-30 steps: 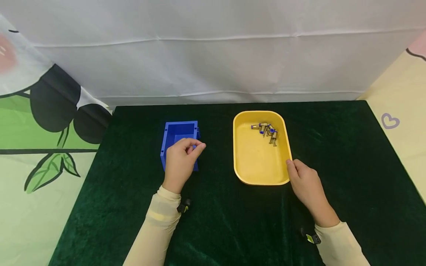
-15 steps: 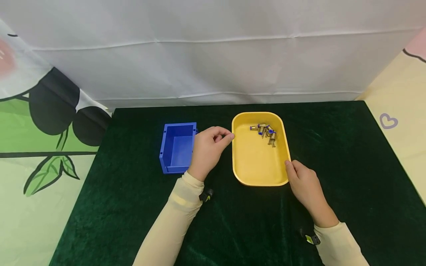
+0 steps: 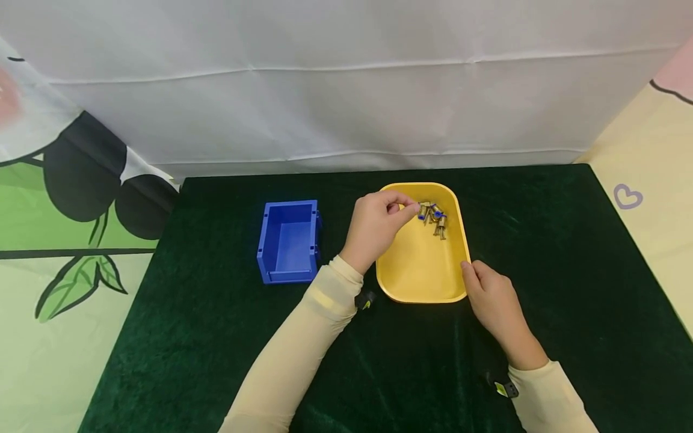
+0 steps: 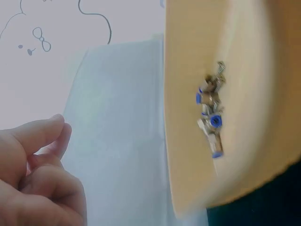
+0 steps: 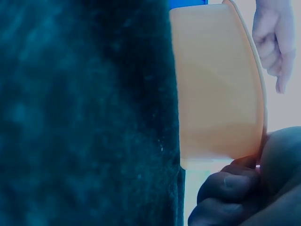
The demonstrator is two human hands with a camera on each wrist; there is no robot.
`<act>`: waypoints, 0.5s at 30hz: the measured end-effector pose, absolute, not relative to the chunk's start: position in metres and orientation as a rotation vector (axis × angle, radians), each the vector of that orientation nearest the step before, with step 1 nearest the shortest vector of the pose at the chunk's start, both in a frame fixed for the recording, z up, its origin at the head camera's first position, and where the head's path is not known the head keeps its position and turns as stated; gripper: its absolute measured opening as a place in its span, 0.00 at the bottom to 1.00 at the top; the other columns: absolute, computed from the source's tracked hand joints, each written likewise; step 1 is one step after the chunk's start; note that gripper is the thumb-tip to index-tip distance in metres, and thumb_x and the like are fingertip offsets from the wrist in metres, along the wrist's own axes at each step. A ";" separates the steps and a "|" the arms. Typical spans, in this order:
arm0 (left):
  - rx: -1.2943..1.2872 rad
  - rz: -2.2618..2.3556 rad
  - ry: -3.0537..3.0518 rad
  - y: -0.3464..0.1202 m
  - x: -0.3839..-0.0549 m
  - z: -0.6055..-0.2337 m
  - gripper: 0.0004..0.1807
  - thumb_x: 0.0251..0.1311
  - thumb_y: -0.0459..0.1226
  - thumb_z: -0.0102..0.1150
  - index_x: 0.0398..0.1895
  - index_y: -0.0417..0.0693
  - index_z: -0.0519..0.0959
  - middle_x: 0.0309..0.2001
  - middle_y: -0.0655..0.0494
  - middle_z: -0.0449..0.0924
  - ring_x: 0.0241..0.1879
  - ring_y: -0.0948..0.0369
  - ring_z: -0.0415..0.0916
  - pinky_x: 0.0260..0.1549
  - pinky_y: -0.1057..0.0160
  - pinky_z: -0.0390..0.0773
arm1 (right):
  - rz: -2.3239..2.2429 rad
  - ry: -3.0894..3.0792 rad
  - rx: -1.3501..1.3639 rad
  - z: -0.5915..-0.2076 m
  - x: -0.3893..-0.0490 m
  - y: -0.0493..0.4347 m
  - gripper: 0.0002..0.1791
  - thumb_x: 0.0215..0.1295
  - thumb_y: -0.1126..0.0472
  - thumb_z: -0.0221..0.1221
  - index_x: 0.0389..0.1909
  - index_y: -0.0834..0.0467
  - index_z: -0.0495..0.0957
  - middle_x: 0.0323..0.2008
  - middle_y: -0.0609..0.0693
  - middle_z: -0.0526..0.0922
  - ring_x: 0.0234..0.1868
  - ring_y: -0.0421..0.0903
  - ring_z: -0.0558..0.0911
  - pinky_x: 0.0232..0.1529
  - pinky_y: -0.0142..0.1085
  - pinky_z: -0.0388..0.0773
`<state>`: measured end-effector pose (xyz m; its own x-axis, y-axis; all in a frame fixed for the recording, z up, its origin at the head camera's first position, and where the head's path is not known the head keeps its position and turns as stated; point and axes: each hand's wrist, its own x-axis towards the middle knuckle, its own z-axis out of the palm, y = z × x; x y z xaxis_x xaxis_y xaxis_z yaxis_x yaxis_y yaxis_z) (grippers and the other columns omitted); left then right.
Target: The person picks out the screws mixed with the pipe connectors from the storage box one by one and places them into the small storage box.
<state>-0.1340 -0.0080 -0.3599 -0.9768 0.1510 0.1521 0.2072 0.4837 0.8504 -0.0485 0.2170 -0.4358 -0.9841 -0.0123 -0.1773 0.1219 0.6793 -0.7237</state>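
My left hand [image 3: 377, 227] hangs over the left part of the yellow tray [image 3: 421, 279], its fingers curled and its thumb tip close to the index fingertip. Nothing shows between the fingertips [image 4: 57, 120] in the left wrist view. Just right of them, in the tray's far part, lies a small pile of brass push-in fittings [image 3: 437, 211] with blue collars, along with some screws [image 3: 442, 234]. At the tray's near right corner my right hand [image 3: 495, 300] pinches the rim between thumb and curled fingers. The right wrist view shows these fingers [image 5: 225, 186] under the rim.
A blue open-front bin [image 3: 294, 276] stands left of the tray, with no contents visible inside. Dark green cloth [image 3: 189, 337] covers the table. A white cloth wall [image 3: 346, 114] rises behind its far edge, and printed cloth hangs at both sides.
My left hand has moved right, from over the blue bin to above the yellow tray beside the fittings. My right hand keeps its grip on the tray, which has hardly moved.
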 end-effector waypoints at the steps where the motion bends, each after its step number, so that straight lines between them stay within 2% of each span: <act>1: -0.340 -1.544 -2.650 -0.004 -0.136 -0.358 0.11 0.65 0.47 0.63 0.36 0.49 0.85 0.20 0.55 0.66 0.21 0.59 0.67 0.19 0.68 0.64 | -1.191 2.724 0.089 -0.436 -0.049 0.217 0.30 0.77 0.38 0.38 0.44 0.59 0.77 0.25 0.54 0.74 0.20 0.50 0.73 0.21 0.35 0.70; 15: -0.270 -1.840 -2.549 0.035 -0.161 -0.363 0.09 0.66 0.45 0.63 0.36 0.51 0.84 0.20 0.56 0.64 0.22 0.60 0.67 0.19 0.70 0.63 | -1.188 2.722 0.098 -0.438 -0.050 0.217 0.29 0.77 0.38 0.39 0.43 0.59 0.76 0.24 0.54 0.74 0.21 0.50 0.73 0.22 0.35 0.70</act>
